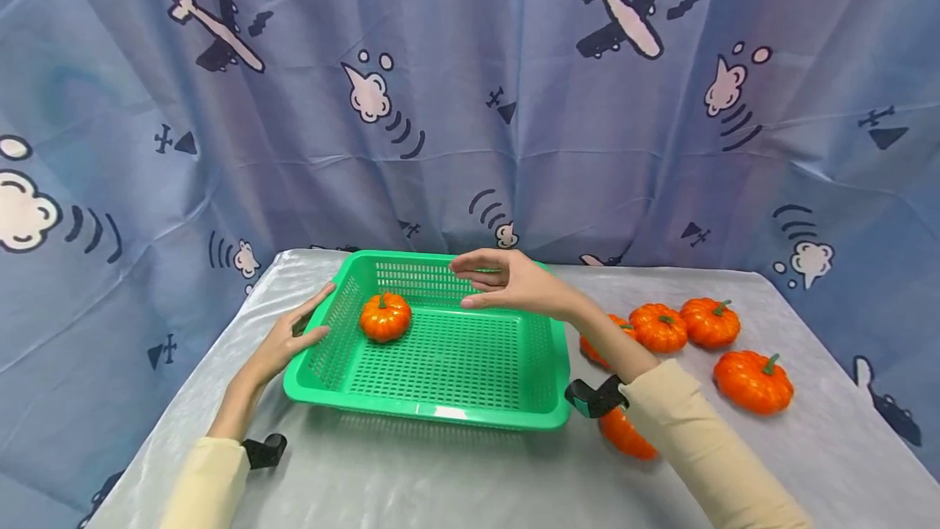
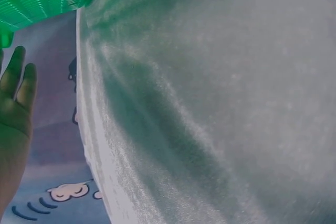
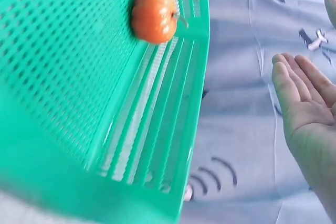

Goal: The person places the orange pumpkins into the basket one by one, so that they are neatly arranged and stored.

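Observation:
A green plastic basket (image 1: pixel 433 415) with slotted walls stands on the table. One small orange pumpkin (image 1: pixel 385 317) sits inside it, toward the left end; the right wrist view also shows this pumpkin (image 3: pixel 154 16) by the wall. My left hand (image 1: pixel 282 341) is at the basket's left rim, thumb and fingers spread; its fingers (image 2: pixel 26 85) look straight in the left wrist view. Over the basket's right half hovers my right hand (image 1: pixel 517 280), fingers loosely bent and apart from the thumb. Nothing is in its grasp, as the right wrist view of the hand (image 3: pixel 310 103) confirms.
Right of the basket lie several more pumpkins, among them one at the back (image 1: pixel 711 322) and one farther right (image 1: pixel 754 382). My right forearm partly covers two others. A whitish cloth (image 1: pixel 411 484) covers the table; a blue patterned curtain (image 1: pixel 455 145) hangs behind it.

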